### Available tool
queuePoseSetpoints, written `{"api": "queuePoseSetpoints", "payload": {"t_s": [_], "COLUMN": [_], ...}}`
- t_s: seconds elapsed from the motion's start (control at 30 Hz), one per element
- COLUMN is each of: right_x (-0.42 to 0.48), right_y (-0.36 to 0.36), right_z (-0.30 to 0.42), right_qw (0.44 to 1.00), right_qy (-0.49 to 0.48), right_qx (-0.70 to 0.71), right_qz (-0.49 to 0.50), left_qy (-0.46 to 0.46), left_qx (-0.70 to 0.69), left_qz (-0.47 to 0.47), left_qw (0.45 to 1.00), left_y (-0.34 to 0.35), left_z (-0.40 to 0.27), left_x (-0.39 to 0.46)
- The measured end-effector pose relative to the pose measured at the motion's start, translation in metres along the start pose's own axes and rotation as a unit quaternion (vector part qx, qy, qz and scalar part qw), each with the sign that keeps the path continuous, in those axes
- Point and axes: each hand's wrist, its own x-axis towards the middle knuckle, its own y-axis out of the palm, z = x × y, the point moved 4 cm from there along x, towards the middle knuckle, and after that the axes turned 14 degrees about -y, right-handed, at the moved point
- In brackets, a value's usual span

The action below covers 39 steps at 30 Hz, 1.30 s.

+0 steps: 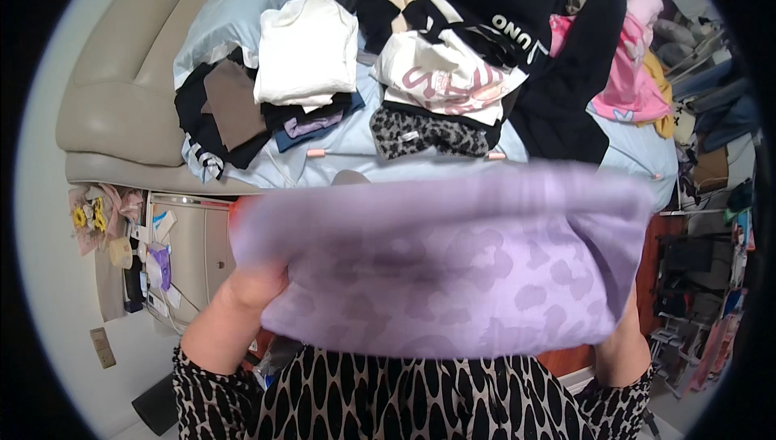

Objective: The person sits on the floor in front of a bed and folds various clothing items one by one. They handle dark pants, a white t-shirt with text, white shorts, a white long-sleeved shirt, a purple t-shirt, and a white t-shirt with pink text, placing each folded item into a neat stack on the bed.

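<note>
A purple garment with a blotchy leopard-like pattern (pixel 448 264) spans the space in front of my body, partly blurred. My left hand (pixel 264 279) grips its left side; the fingers lie under the cloth. At the right edge my right hand is hidden by the fabric, and only the forearm shows. Beyond the garment, on the bed, lie a folded white top (pixel 308 55) on a small pile, a white printed shirt (pixel 442 79), a grey leopard-pattern fabric piece (pixel 424 133) and a folded brown cloth (pixel 233 106).
A light blue bedsheet (pixel 339 167) bears heaped black clothes (pixel 564 106) and a pink garment (pixel 630 76). The beige padded headboard (pixel 115 106) stands at left, above a bedside cabinet (pixel 212 258). Racks with various items (pixel 685 337) stand at right.
</note>
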Motion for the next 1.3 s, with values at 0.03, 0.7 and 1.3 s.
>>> {"api": "queuePoseSetpoints", "payload": {"t_s": [0.03,0.7,1.3], "right_x": [-0.001,-0.043,-0.018], "right_y": [0.009,-0.02,-0.064], "right_z": [0.006,-0.038,-0.154], "right_qw": [1.0,0.978,0.891], "right_qy": [0.022,0.207,0.185], "right_qx": [0.008,-0.024,0.04], "right_qz": [0.007,0.019,0.412], "left_qy": [0.004,-0.18,-0.185], "left_qx": [0.047,0.065,0.221], "left_qz": [-0.029,-0.11,0.131], "left_qw": [0.998,0.975,0.949], "left_y": [0.024,0.001,-0.094], "left_z": [-0.004,0.048,0.105], "left_x": [-0.005,-0.03,0.083]}}
